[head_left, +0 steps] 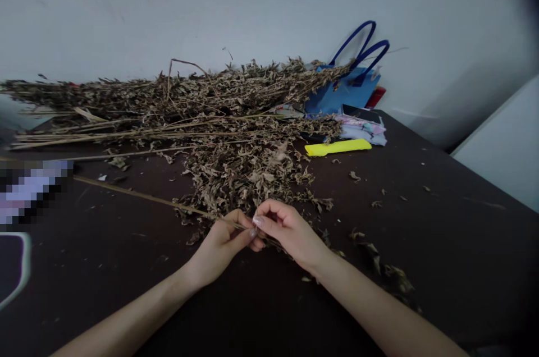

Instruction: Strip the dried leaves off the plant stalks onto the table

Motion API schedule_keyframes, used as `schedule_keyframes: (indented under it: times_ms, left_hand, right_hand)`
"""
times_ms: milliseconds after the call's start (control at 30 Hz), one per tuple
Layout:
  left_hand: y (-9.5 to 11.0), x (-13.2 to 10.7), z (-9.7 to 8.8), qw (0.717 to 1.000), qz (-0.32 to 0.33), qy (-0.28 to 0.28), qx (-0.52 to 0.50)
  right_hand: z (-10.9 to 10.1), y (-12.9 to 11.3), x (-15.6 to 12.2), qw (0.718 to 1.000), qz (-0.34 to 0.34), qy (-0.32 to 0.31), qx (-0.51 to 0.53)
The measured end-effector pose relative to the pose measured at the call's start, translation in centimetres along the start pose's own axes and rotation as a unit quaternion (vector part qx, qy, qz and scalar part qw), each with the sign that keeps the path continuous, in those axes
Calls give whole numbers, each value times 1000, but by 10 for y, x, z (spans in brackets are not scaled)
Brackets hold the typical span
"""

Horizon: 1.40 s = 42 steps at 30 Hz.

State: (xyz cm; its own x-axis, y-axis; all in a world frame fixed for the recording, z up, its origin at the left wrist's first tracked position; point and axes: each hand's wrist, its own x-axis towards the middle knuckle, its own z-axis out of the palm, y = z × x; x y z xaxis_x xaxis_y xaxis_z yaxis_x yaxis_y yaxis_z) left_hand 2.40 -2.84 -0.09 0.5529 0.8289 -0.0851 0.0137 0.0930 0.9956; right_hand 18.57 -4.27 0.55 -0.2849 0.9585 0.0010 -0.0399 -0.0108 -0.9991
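My left hand is closed around a long, thin dried plant stalk, which runs off to the left and passes under my right forearm, where shrivelled leaves hang from it. Thumb and fingers of my right hand pinch at the same stalk, right beside my left fingertips; a small dry leaf or twig seems to be between them, too small to name surely. Just beyond both hands lies a heap of crumpled dry leaves.
Bundles of dried leafy stalks lie along the wall on the dark table. A blue bag, a phone on a patterned cloth and a yellow strip are at back right. Leaf scraps are scattered about.
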Motion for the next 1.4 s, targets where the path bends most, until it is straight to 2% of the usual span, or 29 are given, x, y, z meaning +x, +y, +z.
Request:
schedule_keyframes:
  times_ms: [100, 200, 400, 600, 733, 833, 933, 1000, 1067, 1233, 1400]
  left_hand:
    - [-4, 1, -2, 1000, 10, -2, -2]
    - [-5, 1, -3, 1000, 8, 3, 1]
    - [1, -2, 2, 1000, 10, -7, 8]
    - [2, -3, 0, 997, 37, -17, 67]
    - [2, 0, -3, 999, 28, -5, 44]
    - [4, 2, -2, 1000, 11, 0, 23]
    - [6, 2, -1, 1000, 0, 11, 16]
    - [7, 3, -2, 1000, -1, 18, 13]
    - [8, 3, -4, 1000, 0, 26, 5]
    - [6, 5, -10, 998, 1, 61, -19]
    - [6, 8, -18, 992, -1, 105, -66]
  right_hand:
    - [-1, 2, 2, 999, 3, 17, 43]
    - [-2, 2, 2, 996, 14, 3, 86]
    - [0, -2, 0, 996, 24, -8, 87]
    - [1, -4, -1, 999, 17, -11, 49]
    - [-10, -11, -2, 996, -15, 29, -86]
    - [-24, -19, -2, 972, -43, 82, -218]
    - [-37, -24, -1, 929, -69, 151, -332]
    - [-43, -25, 0, 896, -103, 194, -386]
    - [-46, -28, -2, 875, -130, 209, -416]
    - [-44, -38, -10, 864, -149, 171, -450]
    - [-40, -40, -15, 847, -119, 81, -512]
